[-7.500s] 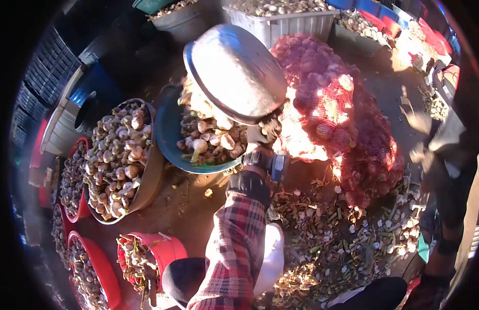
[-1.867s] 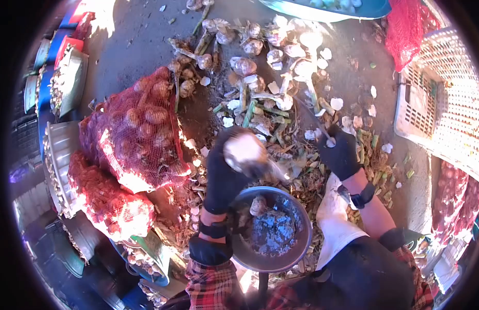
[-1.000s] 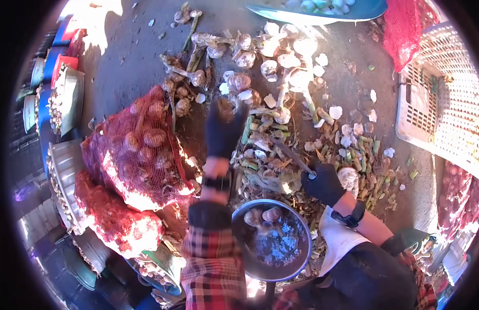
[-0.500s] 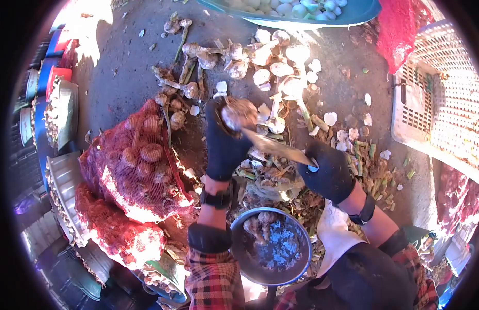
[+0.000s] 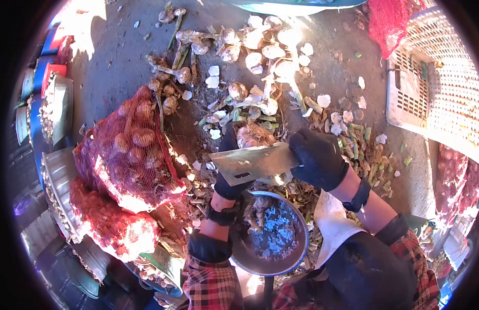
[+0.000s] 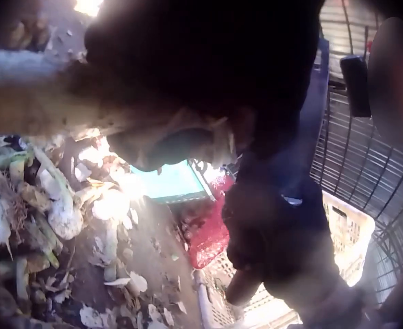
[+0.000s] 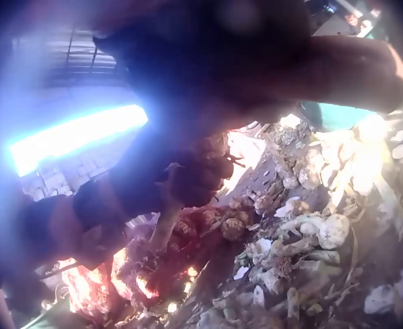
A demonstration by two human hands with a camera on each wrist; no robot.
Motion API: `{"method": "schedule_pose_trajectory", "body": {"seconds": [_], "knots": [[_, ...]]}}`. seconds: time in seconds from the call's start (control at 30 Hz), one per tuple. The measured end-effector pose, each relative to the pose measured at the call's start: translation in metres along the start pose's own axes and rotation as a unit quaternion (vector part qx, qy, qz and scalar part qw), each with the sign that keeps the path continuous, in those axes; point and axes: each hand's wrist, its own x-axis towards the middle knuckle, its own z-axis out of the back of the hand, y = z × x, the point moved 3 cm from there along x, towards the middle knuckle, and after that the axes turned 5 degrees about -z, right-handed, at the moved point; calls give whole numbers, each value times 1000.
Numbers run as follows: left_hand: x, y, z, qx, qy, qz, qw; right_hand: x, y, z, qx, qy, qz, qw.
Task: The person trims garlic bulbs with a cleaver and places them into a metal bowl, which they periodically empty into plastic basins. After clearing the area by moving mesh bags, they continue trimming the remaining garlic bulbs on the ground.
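Note:
In the head view the gloved left hand (image 5: 230, 155) holds a garlic bulb (image 5: 254, 136), partly hidden behind a broad flat blade (image 5: 255, 164) with a slot in it. The gloved right hand (image 5: 320, 159) grips the handle end of this knife, its fingers curled round it. The blade lies across the left hand, on the near side of the bulb. Below the hands stands a metal bowl (image 5: 304, 232) with garlic and bluish bits inside. Both gloves show dark and blurred in the wrist views, the left hand (image 6: 208, 62) and the right hand (image 7: 208, 68).
Garlic bulbs with stems (image 5: 273, 51) and cut trimmings (image 5: 366, 150) lie on the ground. Filled red mesh sacks (image 5: 131, 150) stand at the left, beside a grey tub (image 5: 56, 181). A white plastic crate (image 5: 399, 121) is at the right, and a teal basin (image 5: 296, 8) at the top edge.
The left hand reached down, took hold of a bulb and drew it back toward the body. The knife has swung from slanting to nearly level, its broad face now showing over the left hand.

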Motion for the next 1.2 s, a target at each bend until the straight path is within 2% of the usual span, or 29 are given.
{"method": "schedule_pose_trajectory", "body": {"seconds": [0.1,0.13,0.23,0.27,0.37,0.4,0.43,0.47,0.5,0.53,0.57,0.63,0.67,0.7,0.77,0.8,0.83,0.87,0.9,0.97,1.03,1.1,1.17,1.2], "knots": [[-2,-12,-4,-41,-13,22,999,-11,-8,-10,-30,26,-22,999],[4,-34,-9,152,79,-116,978,-12,-13,-12,-9,19,-8,1000],[-3,-43,-24,333,196,-177,905,-20,-23,-19,18,20,4,1000],[-1,-46,-27,369,203,-195,886,-22,-25,-23,25,28,3,999],[-8,-38,-24,281,154,-26,947,-28,-27,-33,59,33,6,998],[-7,-43,-26,338,175,-114,918,-28,-29,-33,55,30,5,998],[-12,-47,-27,308,174,-107,929,-29,-29,-35,72,23,7,997],[-14,-48,-28,185,154,-43,970,-29,-31,-38,89,15,12,996],[-21,-53,-28,25,120,21,992,-33,-56,-44,89,12,12,996],[-30,-61,-28,-38,107,34,993,-47,-101,-51,125,2,-110,986],[-28,-70,-23,-15,94,21,995,-59,-122,-61,162,7,-225,961],[-14,-82,-8,37,55,-17,998,-56,-98,-37,90,-4,-298,950],[-18,-68,11,44,-8,46,998,-46,-75,-25,16,-27,-296,955],[-18,-59,16,-110,-119,73,984,-44,-62,-23,35,-79,-250,964],[-13,-49,28,-112,-116,-15,987,-41,-35,-26,143,-100,-263,949],[-19,-51,19,-212,-161,-4,964,-41,-23,-28,142,-98,-266,948],[-20,-49,9,-214,-162,-8,963,-39,-10,-31,177,-80,-252,948],[-22,-44,1,-236,-208,11,949,-36,-1,-32,212,-63,-239,945],[-25,-38,-6,-257,-251,33,933,-31,4,-32,211,-65,-238,946],[-30,-28,-24,-289,-260,48,920,-26,13,-30,225,-90,-179,954],[-35,-23,-46,-432,-298,63,849,-28,12,-32,231,-95,-187,950],[-38,-23,-60,-519,-284,54,804,-38,0,-44,207,-72,-213,952],[-46,-41,-74,-471,-259,139,832,-63,-24,-75,241,14,-216,946],[-58,-43,-62,-124,-133,26,983,-68,-28,-75,225,63,-207,950]]}}
